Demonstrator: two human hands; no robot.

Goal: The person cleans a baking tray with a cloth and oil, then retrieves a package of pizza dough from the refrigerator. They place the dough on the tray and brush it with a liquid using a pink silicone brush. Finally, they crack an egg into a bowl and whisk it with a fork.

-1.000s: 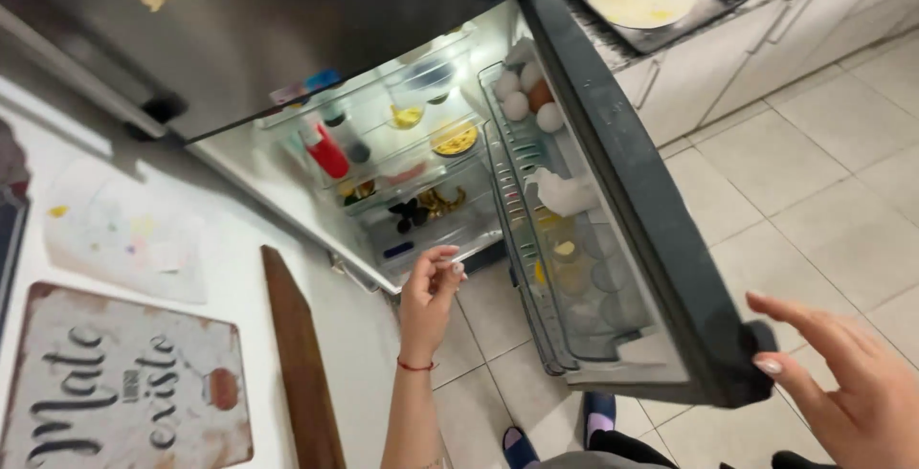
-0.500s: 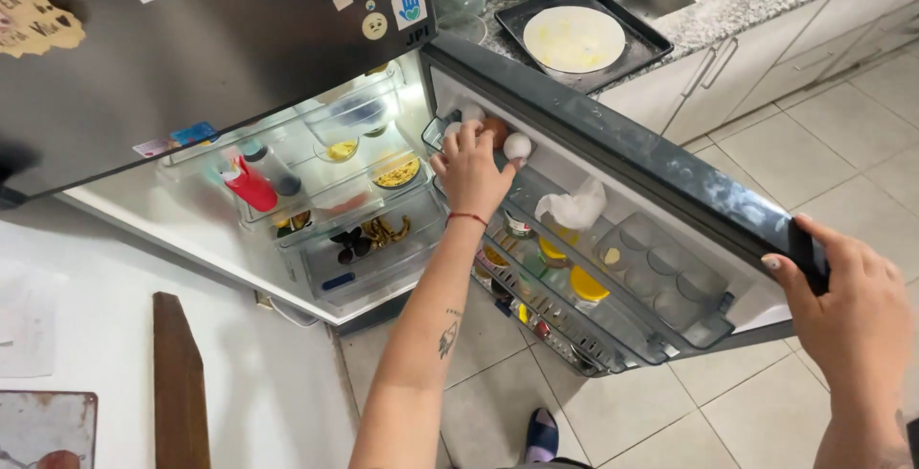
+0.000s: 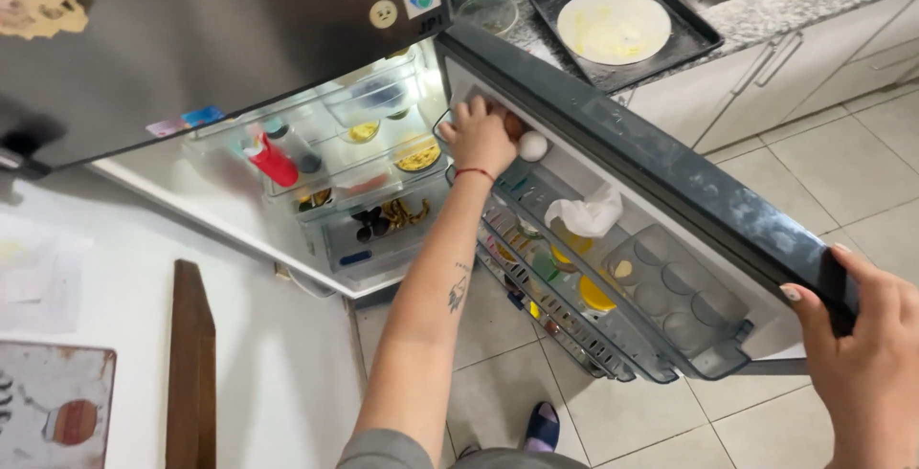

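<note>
Head view, looking straight down into an open fridge. The left hand (image 3: 479, 134) is reached up into the top shelf of the fridge door (image 3: 661, 182), fingers curled down over a brown egg (image 3: 513, 124) sitting in the door rack, so it looks closed around it, though how firmly it's gripped can't really be told. A white egg (image 3: 532, 146) is sat just to the right of that, touching the hand's edge. A thin red bracelet (image 3: 472, 173) is worn on that wrist and a small tattoo can be seen on the forearm.

The right hand (image 3: 866, 354) is wrapped over the near right corner of the door, fingers hooked on the dark edge, so the door is being held open.

Lower in the door, a crumpled white bag (image 3: 586, 212) is tucked in beside an empty clear egg tray (image 3: 670, 282), with some yellow stuff and small jars packed on the shelf below. Inside the fridge, a red bottle (image 3: 273, 161) is stood on the left, and a couple of yellow dishes are parked on the glass shelves.

Far right, a dark baking tray (image 3: 613, 24) with a pale round tortilla on it is laid on the speckled table by the sink. Magnets are stuck all over the upper door.
</note>
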